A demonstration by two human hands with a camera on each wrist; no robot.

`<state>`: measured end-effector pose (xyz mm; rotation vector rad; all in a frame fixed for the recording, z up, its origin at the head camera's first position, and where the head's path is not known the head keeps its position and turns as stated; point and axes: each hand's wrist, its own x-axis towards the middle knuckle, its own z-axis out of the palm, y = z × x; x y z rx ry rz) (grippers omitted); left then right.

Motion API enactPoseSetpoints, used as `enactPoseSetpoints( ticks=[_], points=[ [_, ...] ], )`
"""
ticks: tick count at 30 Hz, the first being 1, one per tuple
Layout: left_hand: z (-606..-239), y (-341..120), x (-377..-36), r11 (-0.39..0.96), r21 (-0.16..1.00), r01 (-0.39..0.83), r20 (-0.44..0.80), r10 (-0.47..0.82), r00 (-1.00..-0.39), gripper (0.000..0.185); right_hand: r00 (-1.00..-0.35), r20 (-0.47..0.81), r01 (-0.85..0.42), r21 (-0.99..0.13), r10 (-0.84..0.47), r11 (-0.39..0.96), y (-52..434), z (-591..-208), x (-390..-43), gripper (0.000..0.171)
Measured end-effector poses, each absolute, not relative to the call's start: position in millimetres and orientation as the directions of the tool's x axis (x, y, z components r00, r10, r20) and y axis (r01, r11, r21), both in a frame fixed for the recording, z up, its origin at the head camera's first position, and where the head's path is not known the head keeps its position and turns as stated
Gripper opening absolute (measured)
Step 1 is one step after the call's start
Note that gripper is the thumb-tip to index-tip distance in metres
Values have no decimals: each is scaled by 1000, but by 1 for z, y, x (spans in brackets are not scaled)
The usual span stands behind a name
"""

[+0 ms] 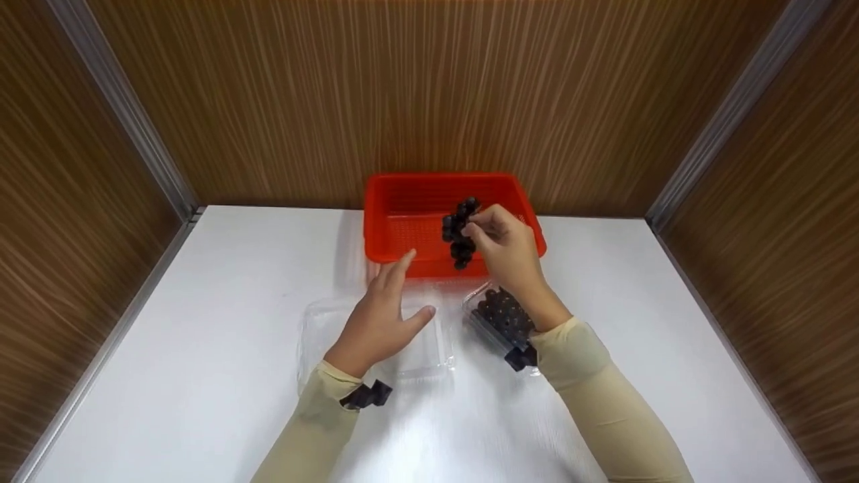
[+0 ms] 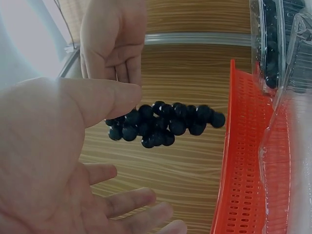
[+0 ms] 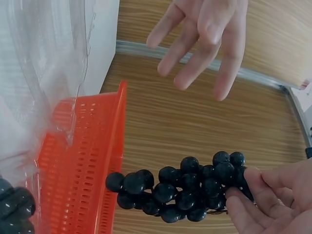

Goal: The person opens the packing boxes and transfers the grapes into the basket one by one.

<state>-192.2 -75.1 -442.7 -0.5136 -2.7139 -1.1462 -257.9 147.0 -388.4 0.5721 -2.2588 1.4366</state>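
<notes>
Between thumb and fingers, my right hand (image 1: 507,248) pinches one end of a bunch of dark grapes (image 3: 185,190). The bunch hangs over the near part of a red perforated basket (image 1: 402,181). My left hand (image 1: 379,322) is raised with its fingers spread, holding nothing, left of the bunch and above a clear plastic container (image 1: 315,335). In the left wrist view, the bunch (image 2: 165,122) shows beyond the left thumb. Under the right forearm, a clear plastic box (image 1: 480,329) holds more dark grapes (image 1: 503,312), partly covered by the wrist.
The basket stands against the brown wood-grain back wall (image 1: 335,100). Similar panels with metal edge strips close off both sides of the white table (image 1: 221,302). Both clear containers lie in front of the basket. A dark wrist device (image 1: 366,396) sits on the left sleeve.
</notes>
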Motion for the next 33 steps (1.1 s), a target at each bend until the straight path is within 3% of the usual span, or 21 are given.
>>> enactPoseSetpoints(
  ticks=[17,33],
  points=[
    [-454,-78,-188,702,645,302,144,277,-950,98,-879,461,-466,-770,-125,436,138,-404,-300,6],
    [-451,-70,-191,710,632,312,158,276,-948,94,-899,400,-424,-697,-177,578,139,-413,-318,11]
  ],
)
